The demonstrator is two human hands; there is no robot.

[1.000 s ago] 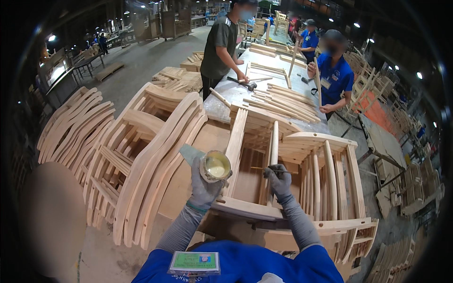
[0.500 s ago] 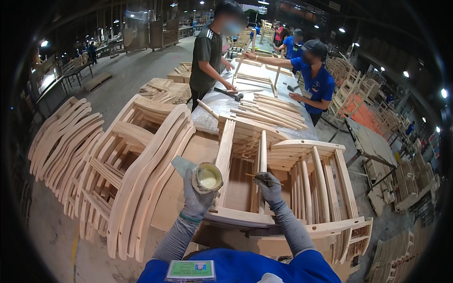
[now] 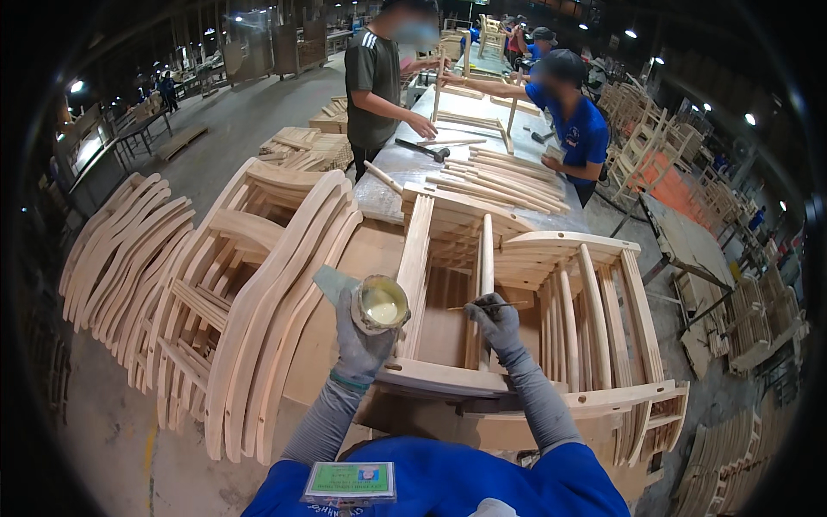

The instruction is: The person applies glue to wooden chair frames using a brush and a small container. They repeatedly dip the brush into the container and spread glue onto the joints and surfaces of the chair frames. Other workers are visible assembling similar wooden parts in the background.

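Furniture workshop is indicated by stacked wooden frames (image 3: 573, 240), a row of curved parts (image 3: 129, 250), rods (image 3: 504, 185) and a hammer (image 3: 441, 155) laid on a long table (image 3: 377, 198), and co-workers (image 3: 586, 138) stationed alongside.

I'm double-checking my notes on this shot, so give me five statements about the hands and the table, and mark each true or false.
1. The left hand holds a round cup with pale contents. True.
2. The right hand is empty. False: it holds a thin stick.
3. Both hands wear grey gloves. True.
4. The hammer lies on the floor. False: it lies on the table.
5. Several wooden rods lie side by side on the table. True.
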